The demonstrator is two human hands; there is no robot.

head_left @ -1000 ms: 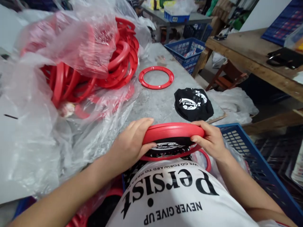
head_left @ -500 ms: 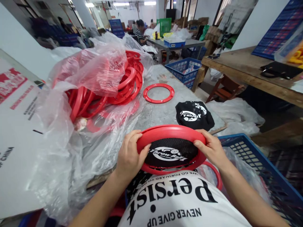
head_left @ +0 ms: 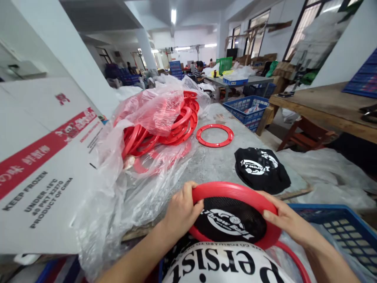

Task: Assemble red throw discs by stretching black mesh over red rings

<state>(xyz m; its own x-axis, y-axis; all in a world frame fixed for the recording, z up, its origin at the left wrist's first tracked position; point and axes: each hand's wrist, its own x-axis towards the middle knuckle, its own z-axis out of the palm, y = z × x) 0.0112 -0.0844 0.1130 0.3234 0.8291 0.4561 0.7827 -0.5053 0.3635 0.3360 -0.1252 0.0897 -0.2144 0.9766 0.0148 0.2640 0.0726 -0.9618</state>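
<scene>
A red ring with black mesh stretched inside it and a white printed logo is tilted up against my shirt. My left hand grips its left rim, thumb on the inner face. On the right rim, my right hand is closed with the thumb in front and the fingers behind. Beyond it on the grey table lie a loose red ring and some black printed mesh pieces. Part of another red ring shows below my right forearm.
Many red rings are heaped under clear plastic bags at the table's left. A white carton stands at far left. A blue crate sits beside me at right; another blue basket is beyond the table. Someone sits in the background.
My view has tilted up and turned left, so the scene sits lower and further right. Both hands still hold the meshed ring by its sides.
</scene>
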